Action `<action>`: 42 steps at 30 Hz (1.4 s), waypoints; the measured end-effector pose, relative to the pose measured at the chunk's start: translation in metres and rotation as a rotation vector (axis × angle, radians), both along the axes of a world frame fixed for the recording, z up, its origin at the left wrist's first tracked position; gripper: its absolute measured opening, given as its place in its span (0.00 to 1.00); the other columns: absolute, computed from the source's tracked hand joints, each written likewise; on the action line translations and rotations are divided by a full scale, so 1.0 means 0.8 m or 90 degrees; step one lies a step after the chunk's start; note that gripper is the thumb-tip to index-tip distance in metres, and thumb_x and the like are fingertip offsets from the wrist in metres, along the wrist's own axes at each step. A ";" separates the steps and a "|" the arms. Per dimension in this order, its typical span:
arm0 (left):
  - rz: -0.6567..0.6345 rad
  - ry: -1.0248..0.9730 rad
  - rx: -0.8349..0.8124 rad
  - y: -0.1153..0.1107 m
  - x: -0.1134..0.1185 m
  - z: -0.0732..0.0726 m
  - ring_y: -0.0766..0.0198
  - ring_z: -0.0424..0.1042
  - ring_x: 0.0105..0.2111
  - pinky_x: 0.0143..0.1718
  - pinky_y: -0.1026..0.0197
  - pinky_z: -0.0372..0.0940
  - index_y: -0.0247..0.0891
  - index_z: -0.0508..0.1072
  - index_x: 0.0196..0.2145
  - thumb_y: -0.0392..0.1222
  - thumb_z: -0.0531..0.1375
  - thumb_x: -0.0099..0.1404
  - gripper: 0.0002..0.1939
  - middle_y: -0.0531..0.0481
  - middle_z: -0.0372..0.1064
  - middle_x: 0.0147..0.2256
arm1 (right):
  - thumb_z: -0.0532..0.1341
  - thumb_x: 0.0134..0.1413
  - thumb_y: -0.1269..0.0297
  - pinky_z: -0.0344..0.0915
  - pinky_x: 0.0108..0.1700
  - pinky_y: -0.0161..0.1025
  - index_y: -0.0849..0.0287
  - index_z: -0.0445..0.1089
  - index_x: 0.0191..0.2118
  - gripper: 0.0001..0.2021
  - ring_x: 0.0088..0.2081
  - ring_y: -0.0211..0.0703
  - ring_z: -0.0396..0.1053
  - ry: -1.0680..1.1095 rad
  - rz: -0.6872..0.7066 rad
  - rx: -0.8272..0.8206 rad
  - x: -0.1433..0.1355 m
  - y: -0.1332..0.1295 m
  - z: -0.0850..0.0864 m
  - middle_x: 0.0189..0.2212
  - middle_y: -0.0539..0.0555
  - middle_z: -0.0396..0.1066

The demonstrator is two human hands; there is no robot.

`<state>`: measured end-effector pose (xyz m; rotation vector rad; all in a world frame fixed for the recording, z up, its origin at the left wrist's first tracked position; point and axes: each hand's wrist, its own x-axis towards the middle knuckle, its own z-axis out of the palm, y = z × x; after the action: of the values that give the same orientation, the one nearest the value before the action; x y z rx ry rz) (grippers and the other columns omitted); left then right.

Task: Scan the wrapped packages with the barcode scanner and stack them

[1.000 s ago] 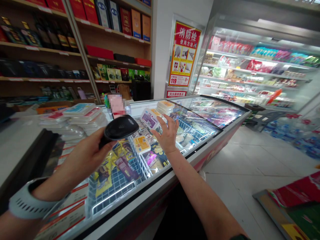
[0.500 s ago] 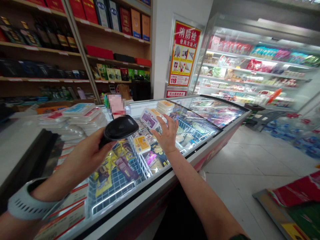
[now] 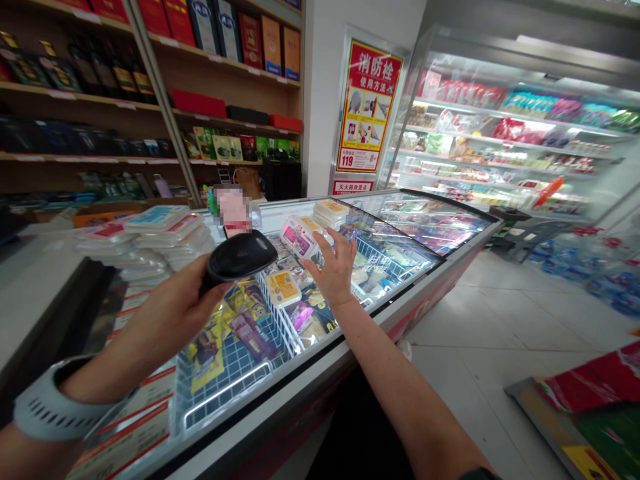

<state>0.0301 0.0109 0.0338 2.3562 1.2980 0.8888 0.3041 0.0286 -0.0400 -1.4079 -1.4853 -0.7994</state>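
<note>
Left hand (image 3: 165, 320) is closed around the grip of a black plastic handheld barcode scanner (image 3: 239, 257); grip itself is hidden inside the fist, only the rounded head shows, held above the open chest freezer (image 3: 280, 393) w/ white rim and wire baskets. Grey perforated wristband (image 3: 47, 407) sits on the left wrist; forearm is cut off at frame bottom-left. Right hand (image 3: 334, 270) is spread open, fingers apart, holding nothing, hovering over the freezer opening just beside a white-and-purple flat packet (image 3: 299, 237); fingertip contact w/ the packet cannot be confirmed. Yellow-labelled white pack (image 3: 283, 289) lies on the basket divider between the two hands. Packs deeper in the baskets are partly masked by wire and by both arms; labels too small to read. Stack of flat white packs w/ blue and red labels (image 3: 155, 233) rests on the freezer surface at left, near the scanner. Sliding glass lid (image 3: 425, 223) at right is washed out by reflections. Red-and-yellow wall poster (image 3: 369, 107) hangs behind. One item behind the scanner is blurred out.
</note>
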 end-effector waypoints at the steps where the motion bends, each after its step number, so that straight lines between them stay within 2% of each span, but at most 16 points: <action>1: 0.000 0.002 0.000 0.001 -0.001 -0.001 0.50 0.74 0.44 0.46 0.49 0.67 0.40 0.66 0.53 0.57 0.52 0.64 0.25 0.45 0.74 0.45 | 0.59 0.62 0.47 0.44 0.68 0.58 0.54 0.67 0.59 0.24 0.61 0.52 0.61 -0.001 -0.001 -0.003 0.000 0.000 0.000 0.58 0.60 0.65; 10: -0.022 -0.002 0.002 0.002 -0.003 -0.002 0.51 0.74 0.41 0.44 0.51 0.67 0.39 0.67 0.51 0.56 0.52 0.64 0.24 0.45 0.75 0.43 | 0.60 0.62 0.49 0.44 0.68 0.59 0.54 0.67 0.59 0.24 0.61 0.52 0.60 0.002 0.001 -0.009 0.000 0.000 0.000 0.59 0.60 0.64; 16: -0.033 0.004 0.026 0.000 -0.001 0.001 0.52 0.72 0.41 0.47 0.51 0.66 0.37 0.68 0.47 0.55 0.52 0.63 0.22 0.44 0.74 0.43 | 0.59 0.62 0.47 0.45 0.67 0.59 0.55 0.67 0.59 0.25 0.60 0.52 0.61 -0.003 -0.004 0.000 0.000 0.001 0.000 0.58 0.61 0.65; 22: -0.028 0.002 0.024 -0.003 0.004 0.003 0.54 0.72 0.39 0.44 0.54 0.66 0.38 0.67 0.47 0.55 0.51 0.63 0.21 0.46 0.73 0.40 | 0.59 0.62 0.47 0.45 0.67 0.59 0.54 0.67 0.59 0.25 0.60 0.52 0.61 0.003 -0.002 0.007 0.000 0.001 0.000 0.58 0.61 0.65; 28: -0.022 0.001 0.032 -0.004 0.006 0.006 0.55 0.71 0.38 0.43 0.55 0.66 0.39 0.66 0.40 0.55 0.51 0.62 0.18 0.46 0.73 0.40 | 0.59 0.62 0.48 0.45 0.68 0.58 0.54 0.67 0.59 0.24 0.60 0.51 0.62 0.004 -0.008 0.005 0.001 0.001 0.000 0.58 0.60 0.65; 37: -0.010 0.027 0.007 -0.010 0.006 0.009 0.52 0.72 0.38 0.43 0.53 0.66 0.38 0.67 0.48 0.57 0.51 0.61 0.24 0.45 0.74 0.41 | 0.60 0.62 0.49 0.45 0.67 0.59 0.56 0.67 0.59 0.24 0.60 0.53 0.61 0.020 -0.009 -0.013 0.002 0.002 0.001 0.57 0.62 0.65; 42: -0.003 0.028 -0.001 -0.011 0.004 0.010 0.51 0.73 0.37 0.40 0.53 0.66 0.39 0.67 0.49 0.57 0.51 0.61 0.25 0.46 0.74 0.39 | 0.59 0.62 0.45 0.45 0.68 0.57 0.55 0.67 0.58 0.25 0.60 0.51 0.62 0.019 -0.005 -0.001 0.001 0.000 0.002 0.57 0.61 0.66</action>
<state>0.0336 0.0020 0.0415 2.3887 1.3083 0.8391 0.3046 0.0288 -0.0385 -1.4222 -1.4586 -0.7800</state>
